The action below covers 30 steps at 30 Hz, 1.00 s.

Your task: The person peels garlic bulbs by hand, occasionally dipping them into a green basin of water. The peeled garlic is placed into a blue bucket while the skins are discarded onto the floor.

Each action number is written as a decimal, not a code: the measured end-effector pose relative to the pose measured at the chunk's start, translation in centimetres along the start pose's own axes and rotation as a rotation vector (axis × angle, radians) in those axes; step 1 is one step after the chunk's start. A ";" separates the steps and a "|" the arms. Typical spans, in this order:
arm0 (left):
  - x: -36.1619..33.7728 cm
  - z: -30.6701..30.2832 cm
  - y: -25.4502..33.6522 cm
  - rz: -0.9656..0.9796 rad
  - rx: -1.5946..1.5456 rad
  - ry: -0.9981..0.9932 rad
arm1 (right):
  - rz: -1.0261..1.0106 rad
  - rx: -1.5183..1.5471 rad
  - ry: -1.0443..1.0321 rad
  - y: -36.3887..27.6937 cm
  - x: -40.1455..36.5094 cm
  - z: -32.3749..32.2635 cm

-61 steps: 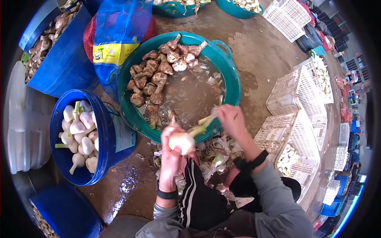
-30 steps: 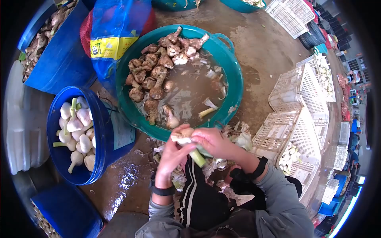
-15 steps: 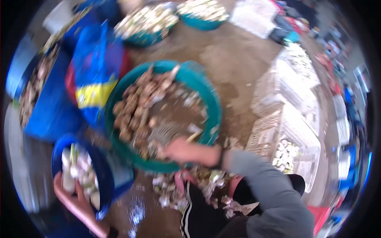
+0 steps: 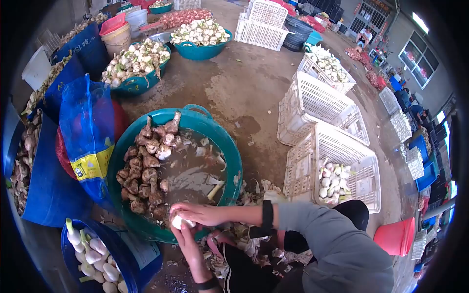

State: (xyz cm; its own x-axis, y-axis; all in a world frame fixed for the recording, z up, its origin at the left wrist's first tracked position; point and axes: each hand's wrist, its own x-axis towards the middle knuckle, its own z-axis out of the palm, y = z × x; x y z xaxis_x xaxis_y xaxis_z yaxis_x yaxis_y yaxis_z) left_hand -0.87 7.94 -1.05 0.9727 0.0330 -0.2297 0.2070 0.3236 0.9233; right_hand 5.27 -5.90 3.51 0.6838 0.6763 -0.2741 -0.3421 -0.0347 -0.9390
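Both of my hands meet over the near rim of a green tub (image 4: 235,166). My left hand (image 4: 189,246) supports a whitish garlic bulb (image 4: 182,222) from below, its fingers closed round it. My right hand (image 4: 207,214) covers the bulb from above, fingers pressed on it, so part of the bulb is hidden. Brown, dirty garlic bulbs (image 4: 146,173) are heaped in the left of the tub, beside murky water (image 4: 190,171) with floating peel. At the lower left, a tilted blue bucket (image 4: 132,244) holds clean white garlic bulbs (image 4: 95,256) with short stems.
White plastic crates (image 4: 299,166) stand on the right, one with white bulbs inside. Loose peel (image 4: 246,244) litters the floor by my legs. A blue bag (image 4: 85,127) and a blue barrel (image 4: 53,171) of dirty garlic stand left. Heaped tubs (image 4: 202,49) are farther back.
My left hand has left the blue bucket and come right to the tub. My right hand has drawn in to meet it on a garlic bulb. The camera view has tilted up.
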 end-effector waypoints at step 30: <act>-1.7 0.5 2.3 0.352 0.599 0.071 | -0.399 -1.175 0.339 -0.6 -3.6 0.8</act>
State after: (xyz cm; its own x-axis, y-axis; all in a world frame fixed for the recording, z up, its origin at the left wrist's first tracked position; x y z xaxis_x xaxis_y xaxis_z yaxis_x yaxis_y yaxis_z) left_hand -2.01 8.18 1.61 0.9875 0.1089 0.1139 -0.0773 -0.2947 0.9525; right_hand 2.54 -7.69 5.24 0.7951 0.5757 0.1905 0.5749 -0.6157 -0.5389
